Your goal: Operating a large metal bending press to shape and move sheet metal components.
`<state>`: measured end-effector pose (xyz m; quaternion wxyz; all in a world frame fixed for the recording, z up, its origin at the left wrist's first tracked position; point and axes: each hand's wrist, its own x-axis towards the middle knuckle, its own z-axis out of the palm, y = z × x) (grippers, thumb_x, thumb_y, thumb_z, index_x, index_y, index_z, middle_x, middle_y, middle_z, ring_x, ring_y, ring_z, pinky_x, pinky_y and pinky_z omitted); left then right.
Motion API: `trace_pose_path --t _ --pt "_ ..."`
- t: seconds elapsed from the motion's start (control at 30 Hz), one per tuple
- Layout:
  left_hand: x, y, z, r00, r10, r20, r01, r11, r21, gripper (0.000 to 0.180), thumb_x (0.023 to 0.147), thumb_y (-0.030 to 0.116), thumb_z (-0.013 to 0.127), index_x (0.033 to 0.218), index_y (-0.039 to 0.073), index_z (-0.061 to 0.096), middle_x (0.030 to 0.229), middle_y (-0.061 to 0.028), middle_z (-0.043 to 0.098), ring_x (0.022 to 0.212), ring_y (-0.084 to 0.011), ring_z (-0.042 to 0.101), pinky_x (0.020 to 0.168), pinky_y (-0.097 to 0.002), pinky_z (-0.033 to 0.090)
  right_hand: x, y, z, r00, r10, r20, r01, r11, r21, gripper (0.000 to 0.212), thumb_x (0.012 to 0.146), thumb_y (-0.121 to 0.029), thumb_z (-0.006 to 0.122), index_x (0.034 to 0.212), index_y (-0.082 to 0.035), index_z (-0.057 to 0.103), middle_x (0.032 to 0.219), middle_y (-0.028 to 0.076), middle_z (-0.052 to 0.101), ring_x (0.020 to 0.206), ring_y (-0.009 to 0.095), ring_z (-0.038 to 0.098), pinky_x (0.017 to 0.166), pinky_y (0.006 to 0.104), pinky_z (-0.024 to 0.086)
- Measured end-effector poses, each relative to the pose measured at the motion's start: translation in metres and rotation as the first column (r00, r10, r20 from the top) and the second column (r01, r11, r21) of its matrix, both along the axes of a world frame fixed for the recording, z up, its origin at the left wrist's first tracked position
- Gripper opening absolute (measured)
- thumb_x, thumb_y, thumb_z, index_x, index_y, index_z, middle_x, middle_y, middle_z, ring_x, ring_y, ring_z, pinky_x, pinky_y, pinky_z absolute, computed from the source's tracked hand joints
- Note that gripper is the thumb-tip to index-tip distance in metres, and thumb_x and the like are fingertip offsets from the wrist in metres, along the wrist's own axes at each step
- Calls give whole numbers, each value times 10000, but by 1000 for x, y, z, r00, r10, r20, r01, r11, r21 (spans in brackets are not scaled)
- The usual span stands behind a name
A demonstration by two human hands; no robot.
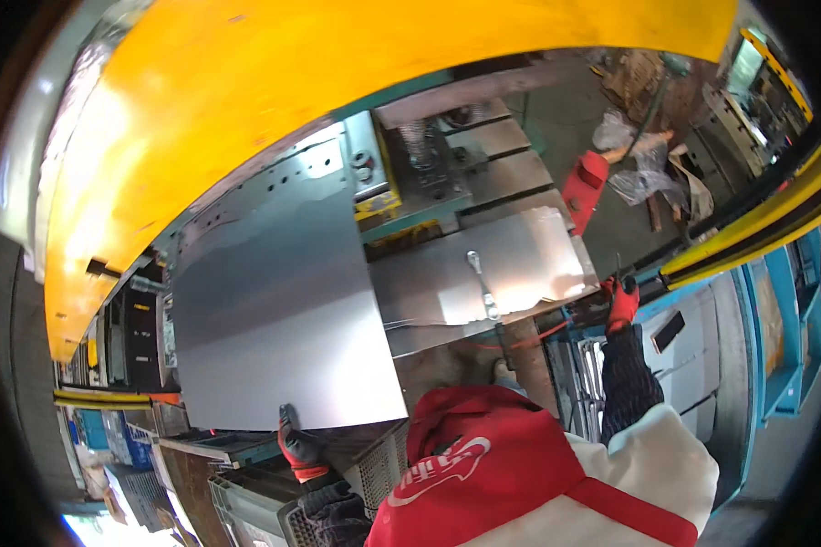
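A large flat metal sheet [283, 310] extends under the yellow machine beam toward the press bed. My left hand [301, 447], in a black and red glove, pinches the near edge of this sheet, thumb on top and fingers hidden underneath. The sheet's far end lies by a plate with holes and a die block [365, 164]. Off to the right, my right hand [622, 301], in a red and dark glove, is closed beside the end of a yellow-and-black bar. Whatever is in its fingers is too small to make out.
Overhead curves a broad yellow beam [383, 46]. A wrench [482, 283] rests on a smaller metal plate [538, 251] on the slotted bed. A red bracket [584, 191] sticks out at the bed's right. The yellow-and-black bar [748, 228] runs along the right; grey crates [246, 506] stand below left.
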<state>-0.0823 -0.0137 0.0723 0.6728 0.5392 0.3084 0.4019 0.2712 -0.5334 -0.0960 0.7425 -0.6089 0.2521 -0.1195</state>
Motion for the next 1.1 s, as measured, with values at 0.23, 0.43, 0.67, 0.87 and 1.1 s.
trace_pose_path --t 0.23,0.43,0.67,0.87,1.1 --pt "-2 13 18 957 55 283 79 893 -443 397 797 282 408 1073 -3 426 1142 -164 399 1047 -247 406 866 -360 353 -106 140 36 662 704 -258 -745 656 -121 491 654 -202 620 1046 -8 399 857 93 519 810 191 491 656 291 404" --pt "-28 60 -41 946 -190 -261 236 959 157 284 764 100 451 1009 -40 480 1045 -176 482 979 -232 467 864 -331 355 -110 179 20 592 719 -365 -805 556 -209 226 662 -146 568 837 -41 471 605 43 498 454 156 475 389 283 374" --pt "-2 91 -54 923 -351 -155 330 932 -148 389 624 61 598 1001 4 519 975 -123 535 872 -164 522 768 -280 409 -112 176 74 514 855 74 -371 299 -879 147 752 -213 472 721 -74 509 485 -40 372 390 69 367 347 203 278" --pt "70 120 -42 904 -422 65 400 892 211 290 677 -67 450 963 -58 499 1008 -156 512 956 -211 487 849 -301 365 -111 165 66 722 689 -65 -692 722 -21 229 809 -246 401 703 -69 499 447 -69 292 340 21 265 311 178 193" --pt "144 157 -63 935 -333 121 260 877 403 206 651 -35 505 851 -18 554 926 -112 558 866 -208 529 799 -298 391 -148 149 32 751 653 -97 -658 732 -175 215 760 -334 473 673 -138 493 461 -48 373 334 74 336 306 212 256"
